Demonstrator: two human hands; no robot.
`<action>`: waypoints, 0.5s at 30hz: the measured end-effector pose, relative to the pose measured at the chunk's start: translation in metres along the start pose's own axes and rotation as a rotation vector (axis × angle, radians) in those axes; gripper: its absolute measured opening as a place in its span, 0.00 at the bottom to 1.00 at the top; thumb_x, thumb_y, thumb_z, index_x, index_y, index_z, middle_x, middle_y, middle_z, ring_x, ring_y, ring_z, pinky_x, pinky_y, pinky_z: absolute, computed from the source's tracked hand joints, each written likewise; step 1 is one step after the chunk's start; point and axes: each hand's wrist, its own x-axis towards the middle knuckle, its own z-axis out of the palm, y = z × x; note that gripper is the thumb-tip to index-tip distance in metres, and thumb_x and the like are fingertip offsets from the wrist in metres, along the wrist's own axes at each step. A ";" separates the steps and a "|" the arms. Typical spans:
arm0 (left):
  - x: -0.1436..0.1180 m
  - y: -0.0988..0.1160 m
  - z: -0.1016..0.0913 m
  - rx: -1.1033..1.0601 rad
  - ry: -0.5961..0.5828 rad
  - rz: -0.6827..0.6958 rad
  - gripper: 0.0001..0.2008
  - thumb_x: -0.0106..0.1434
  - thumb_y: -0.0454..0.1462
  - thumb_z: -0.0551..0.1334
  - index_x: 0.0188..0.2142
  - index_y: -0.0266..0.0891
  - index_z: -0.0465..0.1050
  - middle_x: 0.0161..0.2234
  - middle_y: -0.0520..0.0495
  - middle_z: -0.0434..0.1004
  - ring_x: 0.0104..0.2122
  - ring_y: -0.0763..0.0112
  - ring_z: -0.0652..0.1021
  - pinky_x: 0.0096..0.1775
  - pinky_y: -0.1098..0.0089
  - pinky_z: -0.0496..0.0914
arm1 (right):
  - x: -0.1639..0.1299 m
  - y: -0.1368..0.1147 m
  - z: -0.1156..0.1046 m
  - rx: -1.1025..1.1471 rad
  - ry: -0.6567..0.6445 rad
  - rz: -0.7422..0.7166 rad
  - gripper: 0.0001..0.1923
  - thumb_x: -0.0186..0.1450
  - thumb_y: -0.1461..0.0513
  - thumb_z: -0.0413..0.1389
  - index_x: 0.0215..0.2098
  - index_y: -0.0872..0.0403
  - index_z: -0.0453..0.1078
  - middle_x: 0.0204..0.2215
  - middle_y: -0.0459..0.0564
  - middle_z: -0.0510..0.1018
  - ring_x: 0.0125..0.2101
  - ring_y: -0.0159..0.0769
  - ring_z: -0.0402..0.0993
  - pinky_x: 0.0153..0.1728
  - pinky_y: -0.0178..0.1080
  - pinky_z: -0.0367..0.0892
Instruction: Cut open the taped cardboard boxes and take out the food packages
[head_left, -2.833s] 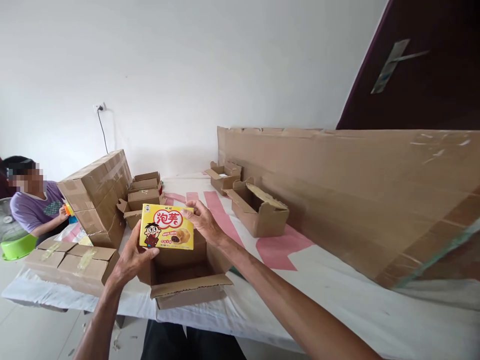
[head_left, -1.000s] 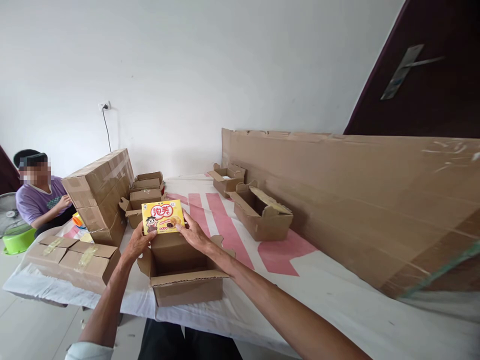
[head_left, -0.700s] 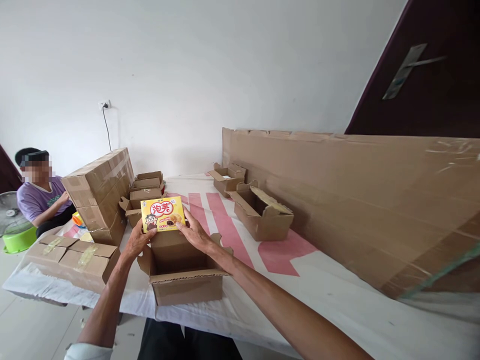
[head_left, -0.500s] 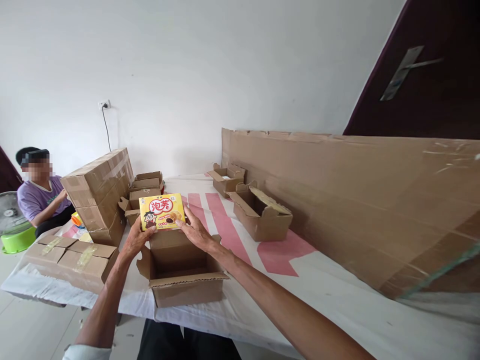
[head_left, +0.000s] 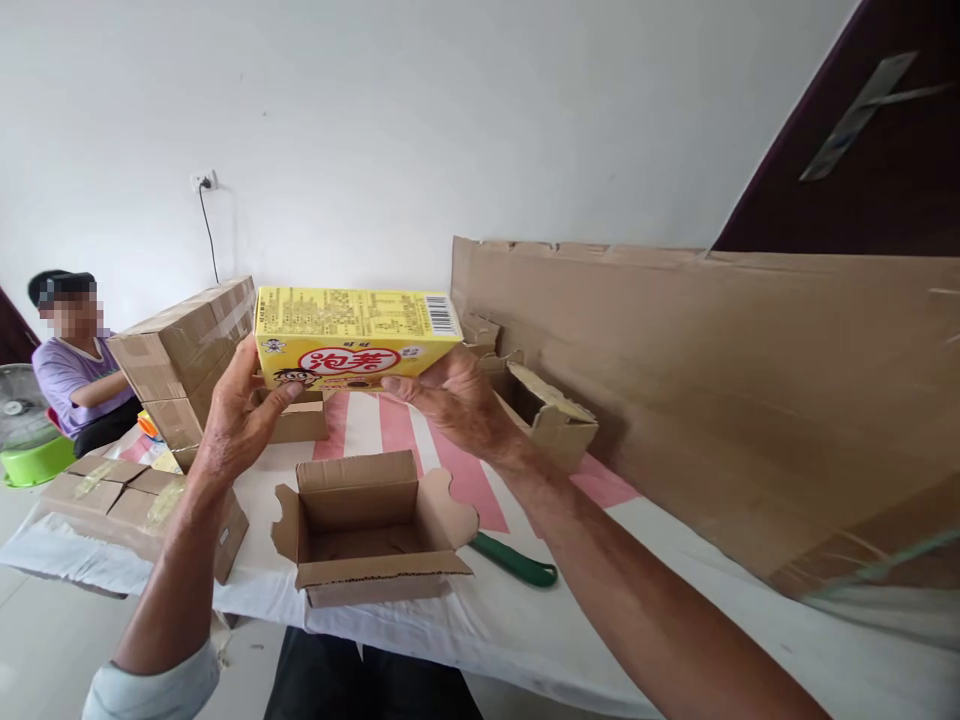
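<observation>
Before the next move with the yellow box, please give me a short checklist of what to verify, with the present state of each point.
1. Both hands grip the yellow snack box: ok. The left hand holds its left end, the right hand its right end.
2. The box is free of the table: ok, it is held in the air, tilted with the barcode side up.
3. The open carton below the hands is open: ok, flaps stand outward.
4. The carton is empty: cannot tell, only part of its floor shows.
5. The green-handled tool lies outside the carton: ok, on the white table cover, right of the carton.
6. The other person is away from the hands: ok, far left.
</observation>
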 end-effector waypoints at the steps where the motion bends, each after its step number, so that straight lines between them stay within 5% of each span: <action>1: 0.002 0.002 0.000 0.002 -0.020 -0.011 0.27 0.65 0.41 0.73 0.62 0.45 0.76 0.61 0.44 0.75 0.65 0.47 0.74 0.60 0.52 0.76 | 0.001 0.000 -0.004 -0.013 -0.003 0.000 0.37 0.64 0.46 0.71 0.67 0.42 0.67 0.61 0.50 0.81 0.62 0.48 0.76 0.63 0.56 0.74; 5: -0.008 -0.016 0.010 0.100 -0.044 -0.118 0.26 0.64 0.42 0.74 0.61 0.44 0.77 0.61 0.43 0.77 0.61 0.49 0.77 0.56 0.56 0.77 | -0.005 0.037 -0.018 -0.019 -0.022 0.081 0.36 0.61 0.47 0.73 0.64 0.43 0.70 0.59 0.50 0.82 0.58 0.48 0.79 0.61 0.56 0.76; 11: -0.037 -0.087 0.030 -0.049 -0.161 -0.447 0.30 0.58 0.45 0.77 0.58 0.40 0.78 0.56 0.39 0.82 0.56 0.49 0.81 0.56 0.57 0.76 | -0.027 0.130 -0.038 0.032 -0.076 0.385 0.35 0.52 0.52 0.77 0.55 0.48 0.75 0.53 0.51 0.85 0.50 0.47 0.83 0.54 0.52 0.80; 15: -0.054 -0.131 0.030 -0.173 -0.273 -0.630 0.28 0.54 0.43 0.78 0.54 0.38 0.81 0.52 0.39 0.86 0.54 0.49 0.82 0.57 0.55 0.75 | -0.040 0.161 -0.046 0.015 -0.138 0.509 0.34 0.52 0.51 0.75 0.55 0.49 0.77 0.51 0.52 0.86 0.49 0.49 0.83 0.50 0.53 0.81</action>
